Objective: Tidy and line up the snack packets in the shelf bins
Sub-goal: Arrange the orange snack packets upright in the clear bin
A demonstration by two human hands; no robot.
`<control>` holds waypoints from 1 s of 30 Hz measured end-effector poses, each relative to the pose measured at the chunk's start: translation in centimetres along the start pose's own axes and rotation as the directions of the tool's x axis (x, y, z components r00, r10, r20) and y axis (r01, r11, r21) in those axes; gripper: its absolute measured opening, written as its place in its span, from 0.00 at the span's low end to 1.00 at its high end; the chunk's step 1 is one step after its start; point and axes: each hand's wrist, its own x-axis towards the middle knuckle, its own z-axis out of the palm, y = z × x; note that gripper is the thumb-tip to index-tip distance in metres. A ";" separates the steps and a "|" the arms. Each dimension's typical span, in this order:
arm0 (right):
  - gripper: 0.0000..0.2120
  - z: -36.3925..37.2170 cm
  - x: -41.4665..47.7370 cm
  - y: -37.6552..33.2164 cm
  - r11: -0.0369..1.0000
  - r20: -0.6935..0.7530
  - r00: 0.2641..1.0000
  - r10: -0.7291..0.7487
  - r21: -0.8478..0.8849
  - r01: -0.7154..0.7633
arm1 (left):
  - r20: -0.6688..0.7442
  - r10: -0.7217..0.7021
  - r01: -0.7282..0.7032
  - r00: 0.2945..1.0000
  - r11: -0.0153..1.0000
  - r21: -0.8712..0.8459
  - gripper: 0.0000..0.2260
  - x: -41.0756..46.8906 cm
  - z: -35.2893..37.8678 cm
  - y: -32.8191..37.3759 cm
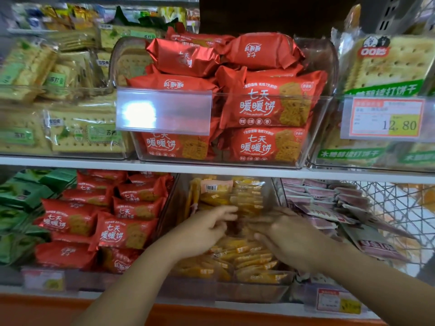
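Shop shelving fills our view, with a white shelf board point(94, 162) running between two rows of bins. We reach both bare forearms up from below into the clear plastic bin in the middle of the lower row point(235, 292), where the yellow-orange snack packets point(249, 201) stand in loose, uneven rows.

Our left hand point(204, 231) lies over the packets with the forefinger stretched forward and the other fingers bent. It is blurred, and we cannot tell whether it grips a packet. Our right hand point(292, 238) is just beside it, palm down, released, with its fingers spread flat across the packet tops and pointing towards the left hand.

Directly above, the red foil biscuit packets point(270, 102) in a clear upper bin read "七天暖暖饼". The same words show on the red packets in the lower left bin point(122, 231). A clear label holder point(164, 111) on the upper bin carries only glare. To the right, a red-bordered price tag point(383, 118) reads "12.80", hanging below the pale cracker packets with green bands point(388, 64), whose writing ends in "打饼干". One yellow-orange packet at the back shows a barcode too small to read.
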 end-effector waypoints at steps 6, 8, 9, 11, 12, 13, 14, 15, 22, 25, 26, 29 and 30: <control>0.12 -2.6 3.4 -0.6 0.996 -0.146 0.989 0.007 0.091 0.006 | -0.587 0.115 0.077 0.801 0.954 0.291 0.15 -2.8 -3.9 -1.9; 0.14 -2.1 5.6 -1.5 0.991 -0.100 0.995 0.027 0.131 -0.013 | -0.607 0.135 0.132 0.783 0.918 0.374 0.12 -3.2 -3.6 -2.3; 0.15 -1.7 6.9 -1.7 0.992 -0.055 0.998 0.028 0.128 -0.021 | -0.591 0.120 0.145 0.797 0.913 0.381 0.12 -3.4 -3.1 -2.4; 0.16 -0.8 9.3 -1.7 0.994 0.056 0.997 0.043 0.096 -0.049 | -0.526 0.046 0.196 0.849 0.897 0.395 0.11 -3.8 -2.2 -2.2; 0.17 -0.5 10.3 -1.6 0.995 0.115 0.992 0.049 0.086 -0.059 | -0.474 0.003 0.224 0.881 0.878 0.423 0.12 -4.0 -1.8 -2.4; 0.19 -0.2 11.2 -1.4 0.994 0.173 0.984 0.050 0.092 -0.067 | -0.421 -0.024 0.239 0.907 0.851 0.467 0.14 -4.2 -1.6 -2.6; 0.21 0.0 11.8 -1.2 0.992 0.223 0.973 0.050 0.100 -0.074 | -0.378 -0.037 0.242 0.925 0.825 0.511 0.16 -4.3 -1.4 -2.8; 0.23 0.2 12.4 -1.2 0.992 0.265 0.963 0.049 0.096 -0.077 | -0.347 -0.038 0.234 0.937 0.806 0.544 0.17 -4.4 -1.4 -2.9; 0.12 0.2 14.5 -1.4 0.992 0.147 0.989 0.029 -0.128 -0.010 | -0.251 -0.033 0.187 0.967 0.761 0.621 0.17 -4.8 -1.9 -2.7; 0.10 0.2 15.1 -1.1 0.992 0.051 0.998 0.028 -0.124 -0.021 | -0.184 -0.069 0.167 0.981 0.784 0.598 0.16 -5.0 -2.3 -2.6; 0.10 0.3 15.3 -0.7 0.993 0.027 0.998 0.048 -0.105 -0.045 | -0.164 -0.083 0.165 0.983 0.793 0.586 0.16 -5.1 -2.4 -2.5; 0.07 0.9 15.8 0.7 0.992 -0.111 0.986 0.126 -0.017 -0.128 | -0.127 -0.110 0.164 0.986 0.802 0.574 0.16 -5.3 -2.4 -2.5; 0.08 1.2 15.8 0.8 0.993 -0.160 0.980 0.121 0.003 -0.122 | -0.125 -0.115 0.166 0.986 0.804 0.572 0.16 -5.3 -2.4 -2.6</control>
